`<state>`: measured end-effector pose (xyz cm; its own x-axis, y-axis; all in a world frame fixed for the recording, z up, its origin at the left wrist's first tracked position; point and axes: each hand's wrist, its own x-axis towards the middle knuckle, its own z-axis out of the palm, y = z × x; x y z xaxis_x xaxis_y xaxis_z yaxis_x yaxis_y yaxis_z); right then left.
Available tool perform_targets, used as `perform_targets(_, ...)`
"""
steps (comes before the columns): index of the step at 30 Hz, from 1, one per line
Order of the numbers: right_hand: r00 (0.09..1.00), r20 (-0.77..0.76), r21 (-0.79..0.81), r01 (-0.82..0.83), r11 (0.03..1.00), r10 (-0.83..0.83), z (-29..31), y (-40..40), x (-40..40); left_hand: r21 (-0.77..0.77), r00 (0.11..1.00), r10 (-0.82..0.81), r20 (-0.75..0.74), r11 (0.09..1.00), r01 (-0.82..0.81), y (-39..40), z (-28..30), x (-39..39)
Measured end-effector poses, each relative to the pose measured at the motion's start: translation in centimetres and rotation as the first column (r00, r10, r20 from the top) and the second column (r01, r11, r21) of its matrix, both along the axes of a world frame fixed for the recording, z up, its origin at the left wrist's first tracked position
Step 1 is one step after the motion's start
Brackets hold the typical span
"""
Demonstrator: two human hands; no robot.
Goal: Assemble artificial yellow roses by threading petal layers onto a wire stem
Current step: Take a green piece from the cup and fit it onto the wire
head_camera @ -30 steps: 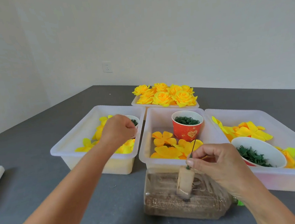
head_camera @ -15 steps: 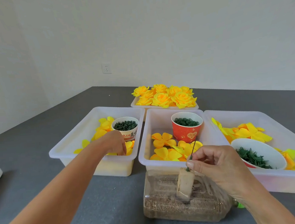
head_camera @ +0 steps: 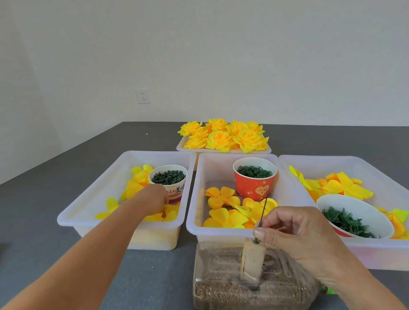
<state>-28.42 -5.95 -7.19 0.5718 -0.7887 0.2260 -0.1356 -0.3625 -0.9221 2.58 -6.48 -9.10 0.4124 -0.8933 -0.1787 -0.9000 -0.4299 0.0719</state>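
- The right hand (head_camera: 295, 231) pinched the thin wire stem (head_camera: 262, 215) between thumb and forefinger, at about 5 o'clock in the view; the stem stood nearly upright, tilted slightly toward 1 o'clock.
- The stem's lower end met a pale block (head_camera: 252, 262) standing on a clear container of brown grains (head_camera: 247, 292) on the grey table (head_camera: 148, 283).
- The left hand (head_camera: 153, 200) reached into the left tray (head_camera: 97, 189) at 10 o'clock, fingers down among the loose yellow petals (head_camera: 136, 183), just beside a white cup of green pieces (head_camera: 168, 180); whether it gripped a petal could not be told.
- The middle tray (head_camera: 195, 205) held flat yellow petal layers (head_camera: 228, 209) and a red cup of green rings (head_camera: 255, 180).
- The right tray (head_camera: 399, 187) at 3 o'clock held more petals and a white bowl of green leaves (head_camera: 352, 216).
- Finished yellow roses (head_camera: 224, 135) lay piled at 12 o'clock, beyond the middle tray.
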Motion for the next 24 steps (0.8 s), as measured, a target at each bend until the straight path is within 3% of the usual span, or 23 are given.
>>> perform_targets(9,1.0,-0.013,-0.023,0.02,1.0,-0.021,0.1,0.1,0.0,-0.139,0.992,0.09,-0.091,0.985,-0.102,0.9,1.3,1.2)
perform_targets(13,1.0,-0.012,-0.02,0.011,1.0,-0.012,0.2,0.1,0.0,-0.363,0.983,0.16,-0.089,0.914,-0.182,1.6,2.6,1.7)
perform_targets(16,1.0,-0.004,-0.017,0.008,1.0,-0.008,0.3,0.1,0.0,-0.479,0.951,0.126,-0.284,0.841,-0.254,1.9,3.2,1.6)
perform_targets(21,1.0,0.011,0.002,-0.005,1.0,0.005,0.4,0.3,0.0,-0.556,0.91,0.053,-0.412,0.776,-0.297,1.8,2.9,1.0)
perform_targets(24,0.998,0.066,0.05,-0.015,0.999,0.012,0.6,0.3,0.0,-0.574,0.812,-0.03,-0.583,0.722,-0.386,1.7,3.3,0.3)
